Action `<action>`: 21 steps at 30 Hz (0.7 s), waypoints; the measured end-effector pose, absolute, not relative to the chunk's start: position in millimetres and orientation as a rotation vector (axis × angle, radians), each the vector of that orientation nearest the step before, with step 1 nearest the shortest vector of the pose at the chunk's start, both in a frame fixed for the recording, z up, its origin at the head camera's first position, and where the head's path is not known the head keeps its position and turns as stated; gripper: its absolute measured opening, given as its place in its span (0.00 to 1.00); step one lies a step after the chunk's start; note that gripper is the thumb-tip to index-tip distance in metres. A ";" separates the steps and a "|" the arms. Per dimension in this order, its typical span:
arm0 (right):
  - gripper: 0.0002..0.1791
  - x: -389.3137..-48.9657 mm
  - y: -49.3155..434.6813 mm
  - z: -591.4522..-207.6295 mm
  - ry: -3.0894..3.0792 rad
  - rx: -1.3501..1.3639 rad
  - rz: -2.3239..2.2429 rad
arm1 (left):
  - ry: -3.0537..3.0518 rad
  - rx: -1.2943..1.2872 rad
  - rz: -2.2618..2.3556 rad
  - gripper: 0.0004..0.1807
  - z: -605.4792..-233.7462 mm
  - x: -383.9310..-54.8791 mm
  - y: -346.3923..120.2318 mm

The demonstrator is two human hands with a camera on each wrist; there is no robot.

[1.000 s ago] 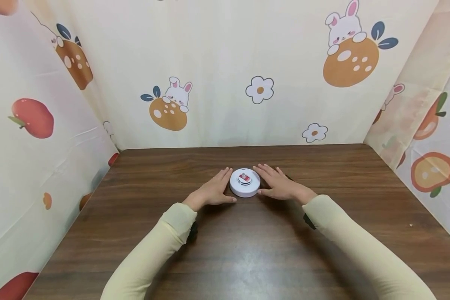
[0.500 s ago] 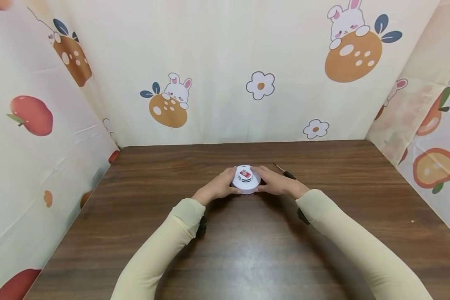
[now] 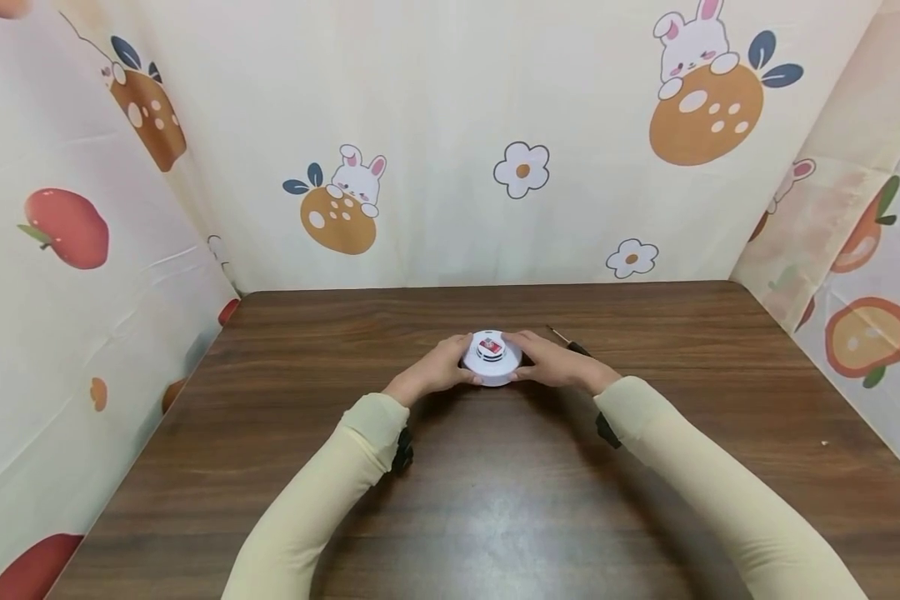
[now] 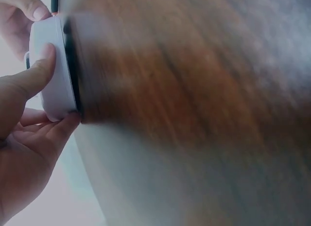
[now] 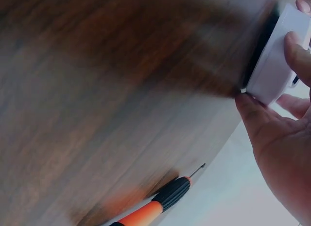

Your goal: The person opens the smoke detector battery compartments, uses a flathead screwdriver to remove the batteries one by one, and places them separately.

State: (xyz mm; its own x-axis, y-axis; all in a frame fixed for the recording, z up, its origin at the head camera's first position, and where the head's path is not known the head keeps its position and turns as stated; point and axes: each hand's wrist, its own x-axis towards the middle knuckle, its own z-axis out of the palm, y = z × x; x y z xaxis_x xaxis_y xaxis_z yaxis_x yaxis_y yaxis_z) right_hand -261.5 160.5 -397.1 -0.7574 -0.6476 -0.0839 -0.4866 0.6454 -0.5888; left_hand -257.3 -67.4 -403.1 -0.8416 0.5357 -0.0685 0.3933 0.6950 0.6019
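Note:
A round white smoke detector (image 3: 492, 372) with a red label on its raised centre is at the far middle of the table. My left hand (image 3: 438, 367) grips its left side, thumb on the near rim and fingers further back. On the opposite side my right hand (image 3: 557, 363) holds it the same way. In the left wrist view the detector (image 4: 60, 87) stands edge-on, with a dark band along its underside. The right wrist view shows the thumb pressed to the white wall of the detector (image 5: 272, 63). Whether its base touches the table is hard to tell.
A screwdriver (image 3: 570, 343) lies just beyond the right hand; its black and orange handle (image 5: 170, 194) shows in the right wrist view. The brown wooden table (image 3: 450, 500) ends at a patterned curtain (image 3: 435, 125) behind, with more curtain on both sides.
Both hands have closed in from beside the smoke detector and now grip it. The screwdriver, mostly covered by the right hand before, has come into sight. Little differs over the last half second.

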 end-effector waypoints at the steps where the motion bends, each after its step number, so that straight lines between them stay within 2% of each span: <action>1: 0.39 -262.2 161.5 -396.9 2.571 -0.913 -0.816 | 2.663 0.751 0.884 0.43 -403.1 -258.1 -67.9; 21: 0.33 -268.7 173.0 -395.3 2.366 -0.730 -1.202 | 2.488 0.663 1.399 0.32 -398.8 -261.9 -81.7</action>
State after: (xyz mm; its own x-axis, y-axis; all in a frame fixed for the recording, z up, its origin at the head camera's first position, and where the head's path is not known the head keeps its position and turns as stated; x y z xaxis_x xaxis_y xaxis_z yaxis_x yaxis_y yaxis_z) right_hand -268.7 173.0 -395.3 -0.7897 -0.6047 -0.1030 -0.2733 0.4972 -0.8235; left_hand -261.9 -81.7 -398.8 -0.8764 0.4802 0.0357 0.2798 0.4476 0.8494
